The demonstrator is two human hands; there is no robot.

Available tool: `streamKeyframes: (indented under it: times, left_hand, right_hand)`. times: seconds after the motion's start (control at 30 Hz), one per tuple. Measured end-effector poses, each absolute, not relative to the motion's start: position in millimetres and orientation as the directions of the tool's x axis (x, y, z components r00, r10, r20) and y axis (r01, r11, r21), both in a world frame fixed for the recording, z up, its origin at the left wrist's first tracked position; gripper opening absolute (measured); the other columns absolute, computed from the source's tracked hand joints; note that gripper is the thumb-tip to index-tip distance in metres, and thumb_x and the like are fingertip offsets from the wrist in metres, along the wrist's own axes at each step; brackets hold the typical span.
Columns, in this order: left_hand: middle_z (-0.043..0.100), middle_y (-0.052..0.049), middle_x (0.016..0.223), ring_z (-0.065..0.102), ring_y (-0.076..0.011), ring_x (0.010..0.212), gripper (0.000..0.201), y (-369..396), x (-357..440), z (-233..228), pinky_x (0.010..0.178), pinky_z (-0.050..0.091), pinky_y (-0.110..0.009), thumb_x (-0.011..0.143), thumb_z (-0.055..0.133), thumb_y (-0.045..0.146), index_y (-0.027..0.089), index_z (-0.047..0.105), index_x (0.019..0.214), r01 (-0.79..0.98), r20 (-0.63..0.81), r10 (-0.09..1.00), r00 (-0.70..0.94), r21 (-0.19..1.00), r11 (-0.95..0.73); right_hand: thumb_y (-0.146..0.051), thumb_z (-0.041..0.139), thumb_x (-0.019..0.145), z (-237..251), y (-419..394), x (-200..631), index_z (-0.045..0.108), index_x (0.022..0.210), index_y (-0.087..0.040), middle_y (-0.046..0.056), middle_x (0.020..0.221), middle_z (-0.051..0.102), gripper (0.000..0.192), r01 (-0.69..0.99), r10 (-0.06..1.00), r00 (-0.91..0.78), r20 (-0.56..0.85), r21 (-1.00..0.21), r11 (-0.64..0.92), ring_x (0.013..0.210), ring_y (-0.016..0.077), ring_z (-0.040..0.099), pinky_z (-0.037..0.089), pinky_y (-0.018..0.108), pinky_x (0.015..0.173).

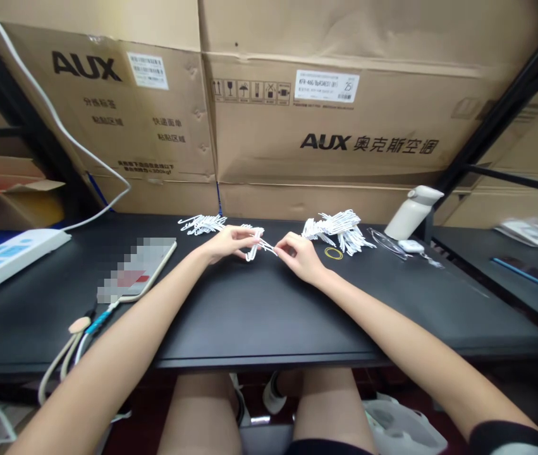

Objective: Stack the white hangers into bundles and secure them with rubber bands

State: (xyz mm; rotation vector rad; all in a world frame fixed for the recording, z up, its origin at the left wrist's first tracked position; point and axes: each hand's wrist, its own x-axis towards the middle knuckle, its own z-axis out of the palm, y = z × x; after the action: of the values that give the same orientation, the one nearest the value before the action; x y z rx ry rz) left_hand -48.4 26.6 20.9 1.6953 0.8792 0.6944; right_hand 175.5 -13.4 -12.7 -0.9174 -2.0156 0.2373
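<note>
Head view. Left hand (pixel 233 244): fingers and thumb closed on a small bunch of thin, white, bent pieces (pixel 252 246), material not certain; the bunch sits between the two hands, free ends toward the right. Right hand (pixel 299 256): thumb and fingertips pinched together on the far end of one slim white strand (pixel 269 246) that reaches across from the bunch.

Just beyond the left hand, on its left: one loose heap of white, hook-ended pieces (pixel 202 224), on a matte black tabletop (pixel 269 316). Just beyond the right hand, on its right: one larger, tangled heap of similar white pieces (pixel 344 230). Right of the right hand, near that heap: one thin yellow ring (pixel 333 258).

Further right of the grip: one off-white cylindrical bottle with a grey-white lid (pixel 408 218), tilted in view; one small white rounded case (pixel 411 246), near the bottle's base. Left of the grip, well apart: one flat, pale-edged phone (pixel 155 265), partly pixelated; further left, one long white power strip (pixel 17 259). Behind everything: large brown cardboard boxes marked AUX (pixel 269 145).
</note>
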Motion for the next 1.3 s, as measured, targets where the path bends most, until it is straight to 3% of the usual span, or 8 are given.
streamKeyframes:
  times: [0.27, 0.5, 1.03, 1.13, 1.3]
  left_hand:
    - [0.070, -0.013, 0.100, 0.065, -0.0232, 0.089, 0.053, 28.3, -47.2, 16.8, 0.061, 0.055, -0.029, 0.067, 0.074, 0.047, 0.015, 0.067, 0.108, 0.205, 0.044, 0.862, 0.505, 0.964, -0.169]
    - [0.070, -0.013, 0.097, 0.066, -0.0260, 0.093, 0.051, 28.0, -45.4, 16.7, 0.059, 0.056, -0.029, 0.067, 0.074, 0.047, 0.014, 0.065, 0.104, 0.163, 0.057, 0.880, 0.472, 0.975, -0.151]
    - [0.068, -0.014, 0.108, 0.066, -0.0249, 0.094, 0.052, 24.3, -42.7, 17.9, 0.068, 0.055, -0.031, 0.072, 0.067, 0.053, 0.016, 0.064, 0.109, 0.198, -0.035, 0.814, 0.580, 0.975, -0.098]
    - [0.069, -0.013, 0.107, 0.066, -0.0245, 0.096, 0.051, 23.8, -43.6, 16.9, 0.070, 0.054, -0.029, 0.073, 0.065, 0.055, 0.017, 0.065, 0.106, 0.228, -0.070, 0.793, 0.605, 0.970, -0.088]
    - [0.069, -0.012, 0.105, 0.066, -0.0245, 0.097, 0.047, 24.7, -43.1, 13.7, 0.069, 0.053, -0.027, 0.074, 0.064, 0.056, 0.017, 0.066, 0.101, 0.234, -0.062, 0.789, 0.611, 0.966, -0.105]
  right_hand:
    - [-0.030, 0.050, 0.090, -7.4, -10.3, 181.8, 0.059, 0.078, -0.017, 0.004, 0.076, 0.055, 0.019, 0.504, 0.654, -0.317, 0.687, -0.462, 0.730, 0.065, 0.0139, 0.052, 0.044, 0.027, 0.059]
    - [-0.029, 0.053, 0.089, -6.4, -12.5, 179.6, 0.060, 0.077, -0.017, 0.004, 0.074, 0.057, 0.018, 0.494, 0.646, -0.319, 0.694, -0.460, 0.738, 0.063, 0.0135, 0.052, 0.043, 0.026, 0.057]
    - [-0.027, 0.052, 0.087, -10.3, -14.0, 175.9, 0.062, 0.076, -0.017, 0.005, 0.074, 0.059, 0.018, 0.523, 0.667, -0.297, 0.683, -0.468, 0.712, 0.064, 0.0145, 0.054, 0.046, 0.027, 0.060]
    - [-0.031, 0.054, 0.086, -11.2, -13.8, 176.3, 0.061, 0.076, -0.017, 0.005, 0.072, 0.063, 0.019, 0.497, 0.725, -0.307, 0.616, -0.546, 0.674, 0.061, 0.0148, 0.058, 0.048, 0.028, 0.061]
    - [-0.040, 0.057, 0.083, -13.9, -15.0, 174.3, 0.060, 0.081, -0.016, 0.005, 0.071, 0.067, 0.025, 0.329, 0.861, -0.326, 0.390, -0.807, 0.490, 0.053, 0.0136, 0.061, 0.050, 0.027, 0.053]
